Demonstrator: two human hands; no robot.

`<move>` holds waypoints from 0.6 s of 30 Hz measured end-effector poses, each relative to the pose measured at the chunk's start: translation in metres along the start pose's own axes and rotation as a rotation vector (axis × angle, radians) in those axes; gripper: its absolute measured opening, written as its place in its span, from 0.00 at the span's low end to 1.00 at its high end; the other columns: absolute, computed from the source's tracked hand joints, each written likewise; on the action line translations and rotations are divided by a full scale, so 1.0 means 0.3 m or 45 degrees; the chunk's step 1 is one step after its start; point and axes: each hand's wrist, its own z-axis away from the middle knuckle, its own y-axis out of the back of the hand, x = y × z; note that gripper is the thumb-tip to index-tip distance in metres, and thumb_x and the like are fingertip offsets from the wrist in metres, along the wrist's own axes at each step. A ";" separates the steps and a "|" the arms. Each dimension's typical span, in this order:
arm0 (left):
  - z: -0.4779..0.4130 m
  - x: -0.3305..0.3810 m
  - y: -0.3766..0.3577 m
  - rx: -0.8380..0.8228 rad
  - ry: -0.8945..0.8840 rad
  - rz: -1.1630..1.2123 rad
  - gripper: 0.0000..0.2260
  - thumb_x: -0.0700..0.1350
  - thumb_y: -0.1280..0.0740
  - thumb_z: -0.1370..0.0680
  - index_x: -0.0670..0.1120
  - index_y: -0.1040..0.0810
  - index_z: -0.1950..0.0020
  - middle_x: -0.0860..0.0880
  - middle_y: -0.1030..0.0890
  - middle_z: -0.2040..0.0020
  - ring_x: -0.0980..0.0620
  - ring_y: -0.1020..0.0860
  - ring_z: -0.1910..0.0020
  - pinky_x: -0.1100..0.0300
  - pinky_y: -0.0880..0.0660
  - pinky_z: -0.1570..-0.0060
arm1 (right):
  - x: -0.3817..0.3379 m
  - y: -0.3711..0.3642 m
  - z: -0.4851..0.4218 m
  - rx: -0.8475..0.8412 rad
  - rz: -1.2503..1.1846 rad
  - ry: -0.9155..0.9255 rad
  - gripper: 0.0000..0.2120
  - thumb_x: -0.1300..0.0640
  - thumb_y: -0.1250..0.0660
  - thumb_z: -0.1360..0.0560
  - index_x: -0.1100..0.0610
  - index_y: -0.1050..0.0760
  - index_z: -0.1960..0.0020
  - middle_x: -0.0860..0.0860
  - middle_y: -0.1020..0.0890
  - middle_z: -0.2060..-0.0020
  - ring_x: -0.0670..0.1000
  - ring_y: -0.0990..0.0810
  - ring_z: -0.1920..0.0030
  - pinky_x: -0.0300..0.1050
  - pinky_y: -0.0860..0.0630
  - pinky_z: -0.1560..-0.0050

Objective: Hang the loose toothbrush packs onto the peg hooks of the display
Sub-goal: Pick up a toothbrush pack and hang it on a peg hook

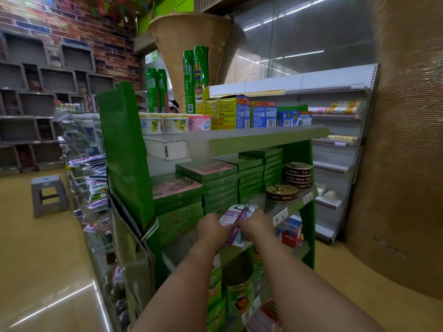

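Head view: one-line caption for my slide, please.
Left hand and right hand grip purple toothbrush packs in front of a green shelf unit of stacked boxes; the peg display stands to their left.

A: We make out the toothbrush packs (237, 215) as clear glossy plastic over purple card.

B: Agreed. We read the side panel (127, 149) of the shelf unit as smooth, shiny green, and the stacked boxes (249, 178) as matt cardboard.

A: We'd add that the grey stool (49, 195) is dull plastic, the floor (48, 271) is polished, and the pillar (407, 140) is rough and woven.
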 end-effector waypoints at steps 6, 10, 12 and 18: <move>0.014 0.020 -0.004 0.014 0.025 0.032 0.13 0.46 0.32 0.26 0.44 0.23 0.43 0.44 0.19 0.46 0.44 0.21 0.47 0.55 0.23 0.49 | 0.015 -0.038 -0.028 -0.061 -0.374 -0.170 0.18 0.64 0.31 0.30 0.66 0.28 0.41 0.63 0.20 0.46 0.60 0.19 0.48 0.52 0.21 0.50; 0.051 0.061 -0.003 0.025 0.038 0.214 0.12 0.45 0.33 0.25 0.46 0.22 0.42 0.44 0.18 0.50 0.44 0.18 0.52 0.50 0.20 0.49 | 0.025 -0.001 0.007 -0.046 -0.576 -0.142 0.13 0.65 0.37 0.27 0.68 0.27 0.44 0.64 0.20 0.48 0.62 0.20 0.50 0.51 0.22 0.55; 0.083 0.085 0.003 0.076 0.030 0.255 0.12 0.46 0.36 0.22 0.47 0.23 0.40 0.44 0.18 0.48 0.44 0.19 0.52 0.51 0.21 0.49 | 0.028 0.028 0.034 -0.035 -0.652 -0.108 0.13 0.64 0.37 0.26 0.67 0.27 0.43 0.63 0.20 0.50 0.61 0.20 0.52 0.49 0.22 0.56; 0.225 0.156 -0.023 0.260 0.095 0.412 0.12 0.44 0.45 0.18 0.43 0.25 0.40 0.45 0.22 0.50 0.46 0.23 0.56 0.54 0.26 0.55 | 0.090 0.123 0.160 -0.118 -0.744 -0.065 0.11 0.64 0.37 0.27 0.65 0.28 0.46 0.60 0.20 0.54 0.60 0.19 0.55 0.53 0.20 0.53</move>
